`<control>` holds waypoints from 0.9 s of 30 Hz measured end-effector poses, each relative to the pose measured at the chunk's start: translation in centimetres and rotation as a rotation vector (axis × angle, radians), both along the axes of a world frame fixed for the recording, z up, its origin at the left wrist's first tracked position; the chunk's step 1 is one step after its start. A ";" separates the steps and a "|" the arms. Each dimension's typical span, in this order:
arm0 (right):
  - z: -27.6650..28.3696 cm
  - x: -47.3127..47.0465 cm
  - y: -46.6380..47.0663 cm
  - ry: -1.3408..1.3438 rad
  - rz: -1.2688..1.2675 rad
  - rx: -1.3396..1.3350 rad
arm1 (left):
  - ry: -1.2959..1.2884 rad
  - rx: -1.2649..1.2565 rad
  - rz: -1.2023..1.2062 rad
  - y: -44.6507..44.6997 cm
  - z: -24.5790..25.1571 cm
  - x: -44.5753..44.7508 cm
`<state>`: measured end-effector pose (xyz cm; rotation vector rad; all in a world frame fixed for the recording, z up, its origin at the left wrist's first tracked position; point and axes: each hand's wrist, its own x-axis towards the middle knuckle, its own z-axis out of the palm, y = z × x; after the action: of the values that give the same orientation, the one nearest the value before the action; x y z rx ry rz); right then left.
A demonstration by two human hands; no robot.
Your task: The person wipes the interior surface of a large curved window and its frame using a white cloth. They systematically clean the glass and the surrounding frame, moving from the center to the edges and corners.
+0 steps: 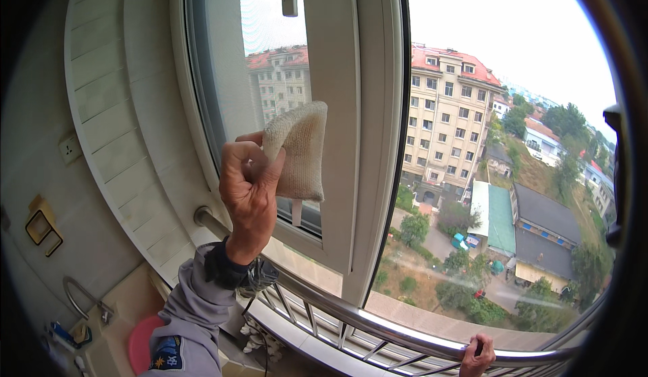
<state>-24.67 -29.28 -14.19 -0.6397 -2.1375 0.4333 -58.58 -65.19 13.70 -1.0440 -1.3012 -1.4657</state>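
Note:
My left hand [250, 189] is raised in the middle of the view, pinching a knitted, off-white cleaning pad [302, 159] between thumb and fingers. The pad is bent at its top and has brownish stains; a short pale strip hangs beneath it. Behind it stands the white window frame [334, 124] with a sash and insect screen; whether the pad touches the frame I cannot tell. A dark band circles my left wrist. At the lower right, my right hand [477, 355] grips the stainless-steel railing [405, 339] that runs along the window.
A window pane [455, 286] fills the right side, with buildings and trees far below. At lower left are a sink [121, 306] with a curved faucet [76, 296] and a pink basin [144, 344]. A wall socket [70, 149] and a wall holder [43, 225] are on the left.

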 end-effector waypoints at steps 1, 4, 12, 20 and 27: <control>-0.1 0.0 0.0 -0.006 -0.007 -0.009 | 0.014 0.018 -0.010 0.0 0.1 -0.2; -0.3 0.1 0.0 -0.004 -0.013 0.017 | 0.033 0.056 0.006 -0.5 0.7 -0.1; -0.3 -0.1 0.1 0.035 0.022 0.016 | -0.007 0.130 0.023 -2.0 5.6 0.5; -0.2 0.2 -0.1 -0.017 0.048 0.008 | 0.049 0.139 0.059 -2.4 9.7 -1.5; -1.0 -0.4 0.1 -0.012 -0.050 0.141 | 0.146 0.061 -0.024 -1.1 13.3 -5.5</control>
<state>-25.10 -29.21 -15.18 -0.6150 -2.1364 0.2501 -64.03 -66.29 27.00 -1.1080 -1.1383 -1.4105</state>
